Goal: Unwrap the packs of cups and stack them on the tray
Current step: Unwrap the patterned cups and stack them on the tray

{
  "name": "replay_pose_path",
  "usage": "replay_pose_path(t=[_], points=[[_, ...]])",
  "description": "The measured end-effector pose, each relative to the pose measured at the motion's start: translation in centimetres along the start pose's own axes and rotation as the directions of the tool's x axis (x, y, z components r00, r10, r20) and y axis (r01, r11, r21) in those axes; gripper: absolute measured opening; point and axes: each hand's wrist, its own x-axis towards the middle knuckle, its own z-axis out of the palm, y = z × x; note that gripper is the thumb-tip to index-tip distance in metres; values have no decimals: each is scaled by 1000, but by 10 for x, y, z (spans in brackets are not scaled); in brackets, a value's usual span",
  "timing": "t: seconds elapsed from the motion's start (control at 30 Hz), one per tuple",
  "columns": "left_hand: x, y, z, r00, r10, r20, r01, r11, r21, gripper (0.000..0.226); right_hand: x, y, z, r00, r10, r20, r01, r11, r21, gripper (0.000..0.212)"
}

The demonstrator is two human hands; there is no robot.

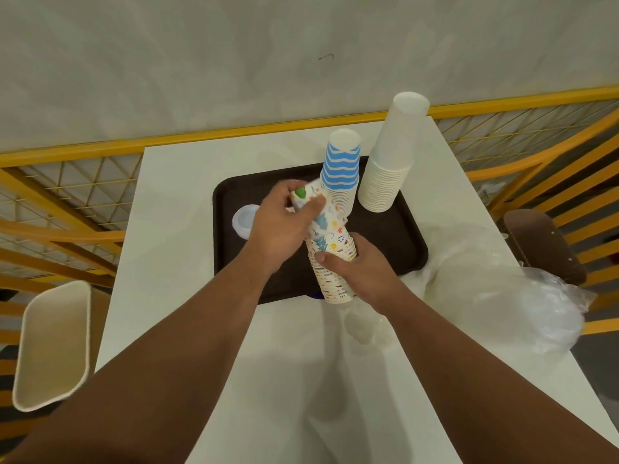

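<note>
Both hands are grasping the patterned cup stack (330,249): left hand (278,226) high, right hand (351,266) low. White stack (388,169) and striped stack (341,165) are already standing on the tray (385,236); empty wrappers (509,289) are lying right, so little seems left.

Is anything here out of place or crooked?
Yes. The patterned stack of cups, held by both the left hand and the right hand, leans over the tray, while the blue striped stack and the white stack stand on it. Loose plastic wrap lies crumpled on the table.
</note>
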Motion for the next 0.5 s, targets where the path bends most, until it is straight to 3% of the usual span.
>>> replay_pose_path(t=[0.1, 0.23, 0.5], points=[[24, 18, -11, 986, 109, -128, -118, 991, -63, 25, 4, 1, -1, 999, 31, -9, -31, 999, -16, 55], [50, 27, -22, 943, 294, -155, -265, 946, 186, 34, 9, 4, -4, 997, 62, -39, -63, 998, -29, 55], [69, -37, -18, 974, 227, -2, -197, 849, 490, 46, 13, 16, -7, 995, 86, -59, -87, 996, -12, 59]])
